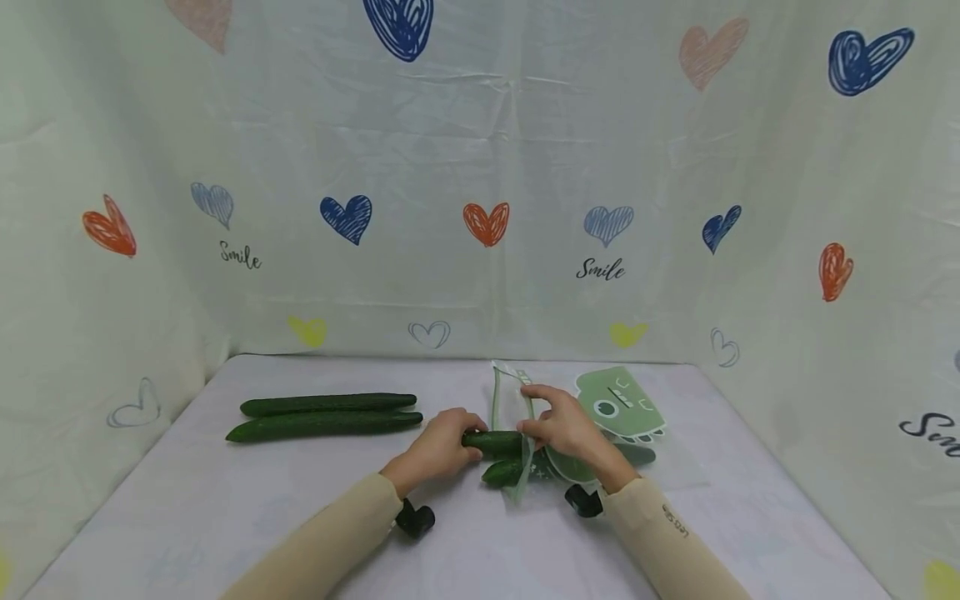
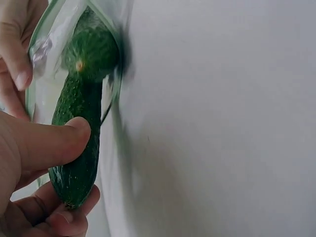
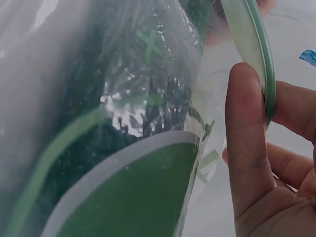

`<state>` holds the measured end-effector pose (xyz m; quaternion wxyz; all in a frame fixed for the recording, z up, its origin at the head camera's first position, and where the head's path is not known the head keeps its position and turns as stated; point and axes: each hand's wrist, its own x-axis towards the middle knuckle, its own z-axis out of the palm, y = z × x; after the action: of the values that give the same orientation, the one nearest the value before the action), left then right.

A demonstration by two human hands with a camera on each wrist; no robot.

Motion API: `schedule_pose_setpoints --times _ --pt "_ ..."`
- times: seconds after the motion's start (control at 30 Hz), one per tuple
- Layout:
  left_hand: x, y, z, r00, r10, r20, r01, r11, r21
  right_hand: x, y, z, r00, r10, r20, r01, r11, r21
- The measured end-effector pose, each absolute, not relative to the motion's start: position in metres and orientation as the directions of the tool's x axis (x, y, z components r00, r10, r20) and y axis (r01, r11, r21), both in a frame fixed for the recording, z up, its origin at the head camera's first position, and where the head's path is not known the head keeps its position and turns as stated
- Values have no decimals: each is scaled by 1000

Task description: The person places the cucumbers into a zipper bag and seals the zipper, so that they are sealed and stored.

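My left hand [image 1: 441, 446] grips a dark green cucumber [image 1: 493, 443] near its end, thumb on top and fingers beneath. The cucumber's other end runs through the mouth of a clear zip bag [image 1: 621, 398] with a green cartoon print. My right hand [image 1: 566, 429] pinches the bag's green-edged rim between thumb and fingers, as the right wrist view shows. A second cucumber [image 1: 502, 474] lies nearer to me, mostly inside the bag, its tip close to the mouth. In the left wrist view, that tip [image 2: 91, 54] sits against the held cucumber.
Two long cucumbers, a rear one [image 1: 330, 404] and a front one [image 1: 322, 426], lie side by side at the table's left. A white cloth covers the table [image 1: 300, 508]. Behind it hangs a curtain [image 1: 420, 283] with printed hearts.
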<state>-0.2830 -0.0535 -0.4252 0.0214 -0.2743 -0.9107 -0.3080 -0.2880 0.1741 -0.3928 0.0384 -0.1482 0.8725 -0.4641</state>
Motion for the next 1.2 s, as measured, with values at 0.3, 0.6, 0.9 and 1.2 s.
schedule_pose_setpoints --times 0.3,0.6,0.9,1.2 --pt "-290 -33 -430 -822 536 191 540 631 557 -288 172 -391 -955 -288 75 -227 541 -810" --pt "-287 -53 -430 -844 523 121 478 629 613 -287 172 -391 -956 -282 75 -222 538 -813" --pt "-283 -60 -431 -857 490 161 467 603 647 -288 172 -395 -956 -286 68 -223 552 -804" --pt "-285 -49 -429 -848 489 202 487 571 661 -289 171 -394 -955 -288 63 -218 545 -810"
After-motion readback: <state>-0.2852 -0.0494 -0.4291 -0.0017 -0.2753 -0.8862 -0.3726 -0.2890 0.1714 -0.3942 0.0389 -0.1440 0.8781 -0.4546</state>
